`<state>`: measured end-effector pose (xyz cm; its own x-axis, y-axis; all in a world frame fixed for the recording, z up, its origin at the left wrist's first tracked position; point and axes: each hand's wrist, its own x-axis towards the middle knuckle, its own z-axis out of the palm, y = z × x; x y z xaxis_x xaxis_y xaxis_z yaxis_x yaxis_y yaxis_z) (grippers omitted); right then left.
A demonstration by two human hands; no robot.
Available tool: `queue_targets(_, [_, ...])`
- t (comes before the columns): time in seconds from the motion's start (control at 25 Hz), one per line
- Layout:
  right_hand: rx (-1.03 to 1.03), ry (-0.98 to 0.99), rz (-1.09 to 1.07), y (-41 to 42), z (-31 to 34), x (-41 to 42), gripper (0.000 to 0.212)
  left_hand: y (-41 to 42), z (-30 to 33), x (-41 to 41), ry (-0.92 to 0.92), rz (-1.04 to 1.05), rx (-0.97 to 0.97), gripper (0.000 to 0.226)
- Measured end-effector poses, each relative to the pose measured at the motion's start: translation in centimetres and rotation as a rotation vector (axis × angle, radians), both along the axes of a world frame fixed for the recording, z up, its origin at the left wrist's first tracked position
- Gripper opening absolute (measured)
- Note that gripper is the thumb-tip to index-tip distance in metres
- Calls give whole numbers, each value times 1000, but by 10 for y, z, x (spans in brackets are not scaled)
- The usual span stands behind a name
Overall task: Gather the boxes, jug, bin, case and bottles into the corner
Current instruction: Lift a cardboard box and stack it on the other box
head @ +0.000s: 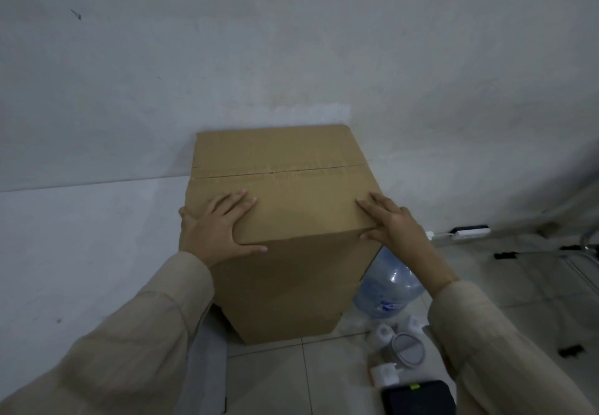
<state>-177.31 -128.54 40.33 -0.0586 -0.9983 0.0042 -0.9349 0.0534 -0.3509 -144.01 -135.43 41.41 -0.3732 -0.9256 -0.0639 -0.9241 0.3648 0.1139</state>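
A tall brown cardboard box (pixel 285 220) stands upright against the wall. My left hand (pixel 215 231) is spread over its near left top corner, thumb on the front face. On the near right top edge lies my right hand (pixel 393 223), fingers flat and thumb hooked over the corner. A blue water jug (pixel 389 288) sits on the floor right of the box, partly hidden by it. In front of the jug are white bottles (pixel 384 333), a round white bin lid (pixel 406 350) and a dark case (pixel 418 398) at the bottom edge.
A flat grey board (pixel 207 366) leans low at the left of the box. A power strip (pixel 466 232) with a cable lies along the wall at the right. Metal tubing and black clips (pixel 570 350) are on the tiled floor at the far right.
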Motion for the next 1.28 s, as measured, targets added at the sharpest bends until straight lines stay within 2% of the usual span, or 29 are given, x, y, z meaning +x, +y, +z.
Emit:
queue_targets(0.36, [-60, 68, -2, 2, -9, 3, 66, -5, -5, 3, 93, -9, -155, 108])
queue_targets(0.48, [-87, -33, 26, 6, -14, 7, 67, -7, -9, 6, 75, -21, -177, 112])
queue_targets(0.72, [-16, -156, 47, 6, -6, 9, 71, -3, -9, 0, 39, 42, -37, 106])
queue_targets(0.88, [37, -207, 134, 20, -2, 0, 74, 32, -25, -27, 11, 113, -99, 96])
queue_targets(1.04, [25, -352, 89, 65, -17, -36, 67, 72, -36, -74, 175, 47, -204, 79])
queue_targets(1.16, [125, -426, 23, 106, -49, -80, 52, 106, -50, -122, 331, -43, -256, 66])
queue_targets(1.28, [202, -458, -65, 144, -89, -119, 38, 143, -81, -171, 406, -80, -140, 50])
